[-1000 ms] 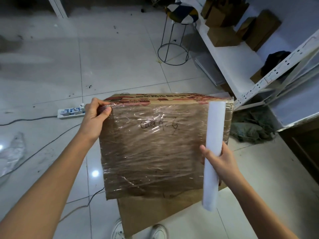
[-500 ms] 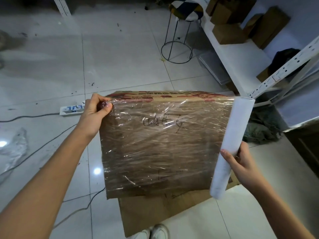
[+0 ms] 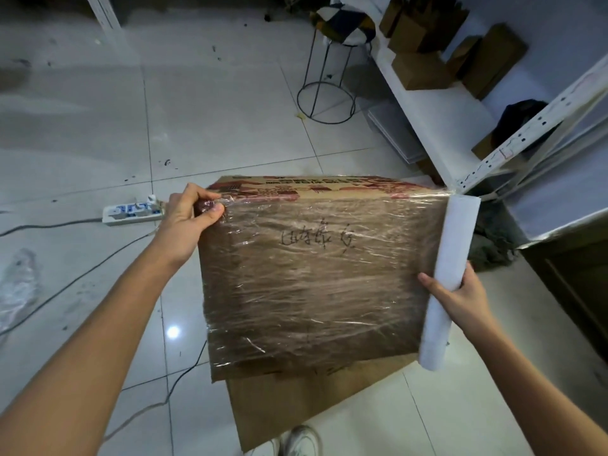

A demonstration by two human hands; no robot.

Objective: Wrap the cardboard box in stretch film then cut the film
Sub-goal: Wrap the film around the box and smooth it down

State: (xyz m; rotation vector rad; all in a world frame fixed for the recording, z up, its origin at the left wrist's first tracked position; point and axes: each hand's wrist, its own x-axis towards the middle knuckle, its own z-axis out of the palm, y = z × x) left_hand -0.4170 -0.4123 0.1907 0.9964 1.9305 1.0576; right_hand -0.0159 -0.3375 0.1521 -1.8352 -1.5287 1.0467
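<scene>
Left hand (image 3: 189,218): it pinches the loose end of the stretch film (image 3: 312,274) with thumb and curled fingers, right at the top left corner of the cardboard box (image 3: 316,192).
Right hand (image 3: 460,299): its fingers curl round the lower half of the film roll (image 3: 449,274) and hold it tight.
Film roll: white and long, tilted a bit, its top end by the top right corner of the box and its bottom end past the box's lower right corner.
Stretch film: clear and crinkly, pulled flat over the big brown face of the box, from the left hand all the way to the roll.
Cardboard box: brown, held up off the floor (image 3: 214,110) between the two hands, in the middle of the view. Its top side has red print. Dark writing (image 3: 317,239) shows through the film near the top.
Flat cardboard (image 3: 296,403): a brown sheet lies on the floor under the box, and sticks out below it.
Shoe (image 3: 301,441): white, at the bottom edge, peeking out by the flat cardboard.
Floor: shiny pale tiles with small dark spots.
Power strip (image 3: 131,210): white, on the floor just left of the left hand, with a cord (image 3: 46,225) running off to the left.
Stool (image 3: 332,60): thin black wire legs and a patchy seat, far behind the box.
Shelf (image 3: 437,103): white, on the right, with small brown boxes (image 3: 424,70) on it.
Plastic scrap (image 3: 16,287): crumpled, on the floor at the left edge.
</scene>
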